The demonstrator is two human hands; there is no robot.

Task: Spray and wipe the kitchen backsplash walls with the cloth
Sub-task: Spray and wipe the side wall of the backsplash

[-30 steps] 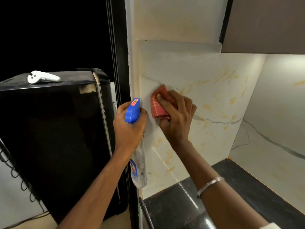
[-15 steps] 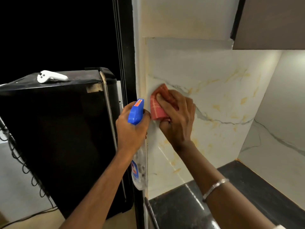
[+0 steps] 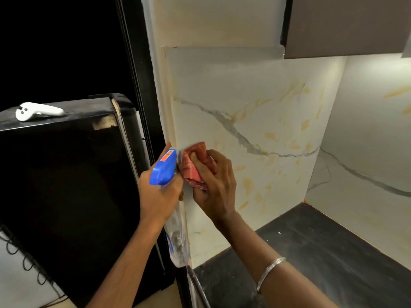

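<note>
While the spray bottle (image 3: 164,167) was kept gripped in the left hand (image 3: 158,196), just beside the wall's outer edge, the red patterned cloth (image 3: 195,168) was carried lower on the marble-look backsplash (image 3: 255,107) than a second before. It was now bunched under the curled fingers of the right hand (image 3: 214,185) and pressed to the panel's left border, below the grey vein it had earlier been held against. A downward wiping stroke along that border was judged to be under way. The wide stretch to the right and the adjoining side wall were judged still to be done.

Much could not be made out. The bottle's nozzle and trigger were hidden by the left hand, and its clear body was blurred below the wrist, so neither label nor liquid level could be read. The cloth's left edge was smeared by motion, and whether the surface was wet could not be told. The dark counter (image 3: 311,252) was cut off at the lower right.
</note>
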